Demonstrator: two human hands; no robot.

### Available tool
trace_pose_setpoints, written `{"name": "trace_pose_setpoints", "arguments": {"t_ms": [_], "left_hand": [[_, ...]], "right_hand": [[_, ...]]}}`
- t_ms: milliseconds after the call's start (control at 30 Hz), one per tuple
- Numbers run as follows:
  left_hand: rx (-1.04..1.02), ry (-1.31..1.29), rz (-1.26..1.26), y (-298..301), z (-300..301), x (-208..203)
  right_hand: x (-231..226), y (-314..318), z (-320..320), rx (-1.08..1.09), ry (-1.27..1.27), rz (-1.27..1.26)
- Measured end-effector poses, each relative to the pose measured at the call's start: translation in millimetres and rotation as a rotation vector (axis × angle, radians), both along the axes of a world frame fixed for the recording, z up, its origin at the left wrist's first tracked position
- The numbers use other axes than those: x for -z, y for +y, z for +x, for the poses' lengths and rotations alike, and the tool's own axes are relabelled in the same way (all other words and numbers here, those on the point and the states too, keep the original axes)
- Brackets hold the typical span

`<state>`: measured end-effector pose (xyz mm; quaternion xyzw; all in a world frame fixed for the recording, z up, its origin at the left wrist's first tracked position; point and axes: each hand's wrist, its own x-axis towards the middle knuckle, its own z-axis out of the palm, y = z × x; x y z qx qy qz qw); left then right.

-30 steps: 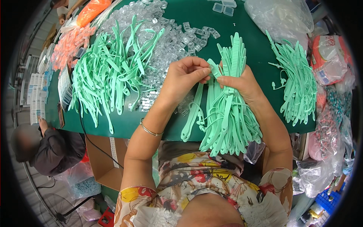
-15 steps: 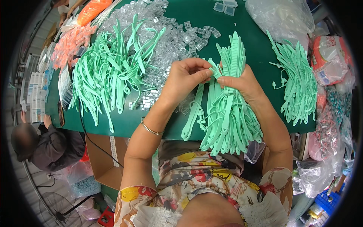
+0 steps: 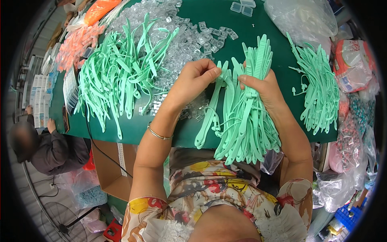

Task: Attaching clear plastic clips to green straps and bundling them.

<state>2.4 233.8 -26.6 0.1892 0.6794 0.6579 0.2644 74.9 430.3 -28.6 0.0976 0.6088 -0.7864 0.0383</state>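
Note:
A thick bundle of mint-green ridged plastic straps [image 3: 250, 121] hangs over the table's near edge. My right hand [image 3: 264, 88] is closed round its upper part, thumb across the front, with the strap tips fanned out above. My left hand [image 3: 197, 78] pinches the upper end of a green strap [image 3: 221, 84] at the bundle's left side, thumb against forefinger. Thin cords with small green end pieces dangle at the bundle's lower left.
A loose heap of green straps [image 3: 117, 72] lies left, beside many clear plastic pieces [image 3: 189, 36]. Another green strap pile [image 3: 318, 88] lies right, below a clear plastic bag [image 3: 300, 18]. Peach-coloured pieces [image 3: 78, 46] are far left. A co-worker [image 3: 52, 147] sits at the left.
My left hand has moved slightly left, away from my right thumb, drawing strap ends apart from the bundle. The bundle's top in my right hand has tilted a little to the right.

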Motion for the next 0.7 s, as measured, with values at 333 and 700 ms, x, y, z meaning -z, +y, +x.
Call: {"name": "trace_pose_setpoints", "arguments": {"t_ms": [333, 700], "left_hand": [[0.051, 0.006, -0.158, 17.5, 17.7, -9.1], [-0.122, 0.035, 0.017, 9.5, 11.8, -3.5]], "right_hand": [[3.5, -9.1, 3.0, -0.057, 0.201, 0.252], [4.9, -7.3, 1.1, -0.059, 0.161, 0.282]]}}
